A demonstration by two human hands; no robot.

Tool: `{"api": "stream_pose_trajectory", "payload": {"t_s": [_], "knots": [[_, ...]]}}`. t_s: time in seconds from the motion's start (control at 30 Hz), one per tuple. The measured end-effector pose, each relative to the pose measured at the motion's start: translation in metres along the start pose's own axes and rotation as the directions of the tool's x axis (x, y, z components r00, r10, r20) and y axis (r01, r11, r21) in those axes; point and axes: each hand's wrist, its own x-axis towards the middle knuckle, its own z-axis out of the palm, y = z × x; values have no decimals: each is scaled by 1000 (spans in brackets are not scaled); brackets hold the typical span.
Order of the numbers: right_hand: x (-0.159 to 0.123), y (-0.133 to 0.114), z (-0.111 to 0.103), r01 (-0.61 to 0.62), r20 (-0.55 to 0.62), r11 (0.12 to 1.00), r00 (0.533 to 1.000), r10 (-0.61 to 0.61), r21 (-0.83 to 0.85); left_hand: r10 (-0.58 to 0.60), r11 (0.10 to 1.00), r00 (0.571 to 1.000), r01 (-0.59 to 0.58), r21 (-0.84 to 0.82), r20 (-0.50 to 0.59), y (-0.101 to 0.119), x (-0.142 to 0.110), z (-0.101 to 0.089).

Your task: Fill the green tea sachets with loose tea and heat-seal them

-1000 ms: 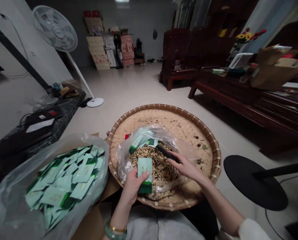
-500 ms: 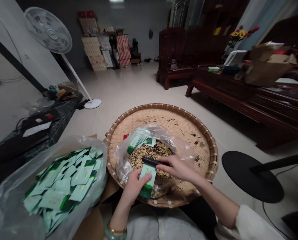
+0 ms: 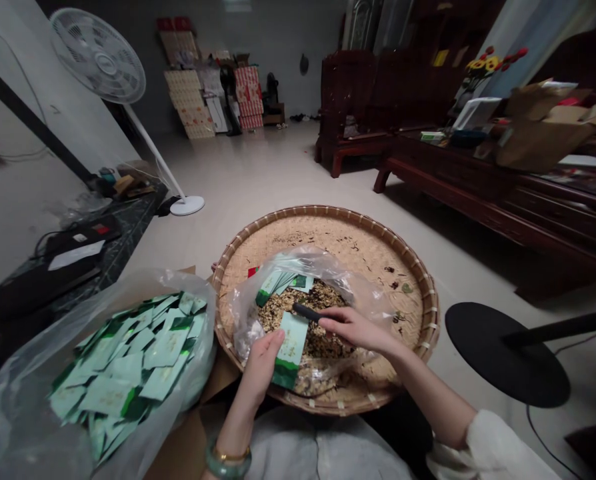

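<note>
Right hand (image 3: 355,328) shifted toward 9 o'clock, closed on black stick (image 3: 305,312), tip just beside green packet (image 3: 291,350). Left hand (image 3: 262,363) grips packet, long axis 1-to-7 o'clock, above plastic bag (image 3: 363,300) of dried leaves in round bamboo tray (image 3: 431,300).

Bamboo tray (image 3: 328,233) w/ plastic bag (image 3: 323,263)

Two hands (image 3: 262,370) (image 3: 353,330), one bamboo basket (image 3: 368,233)

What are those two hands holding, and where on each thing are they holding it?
The left hand grips a pale green packet by its left long edge; the right hand holds a slim black stick by one end.
</note>
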Motion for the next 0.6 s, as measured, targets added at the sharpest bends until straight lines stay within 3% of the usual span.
{"api": "stream_pose_trajectory", "payload": {"t_s": [0.1, 0.2, 0.47, 0.6], "knots": [[0, -5, 7, 152, -15, 978, 988, -155, -140, -9, 1000, 1000, 8, 20, 16, 1, 0, 3], [2, -8, 12, 197, -15, 960, 979, -204, -199, -2, 999, 1000, 1, 46, 19, 3, 0, 4], [1, -6, 9, -28, 52, 998, 998, 25, 52, 0, 999, 999, -2, 37, 42, 7, -1, 5], [-1, -9, 8, -30, 70, 995, 997, 23, 97, 16, 999, 1000, -17, 33, 23, 3, 0, 4]]}}
